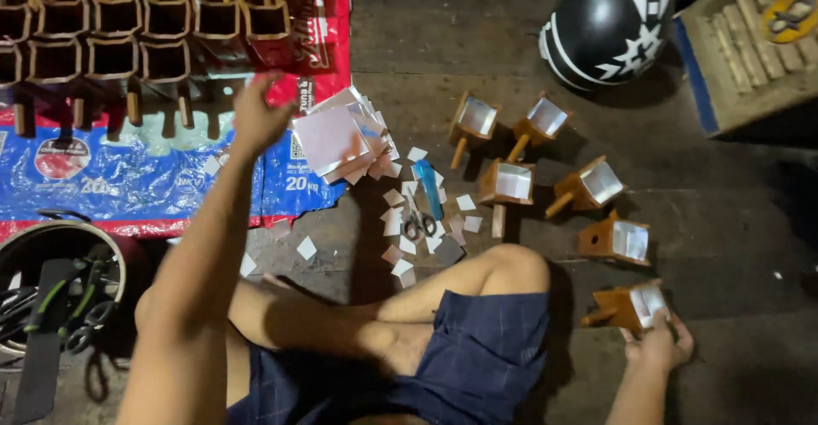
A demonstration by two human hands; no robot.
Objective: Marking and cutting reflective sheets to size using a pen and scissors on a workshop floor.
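The left hand reached, fingers loosely spread and holding nothing, toward rows of brown wooden boxes on a plastic sheet. Paper squares and scissors lay mid-floor. At right, the right hand gripped a paper-lined wooden box resting on the floor.

I sit cross-legged on the wooden floor. My right hand rests its fingers on a small wooden box with a handle; five more like it lie further out. My left hand reaches, fingers spread, towards the rows of brown boxes, beside a stack of mirror squares. Scissors lie among scattered pieces.
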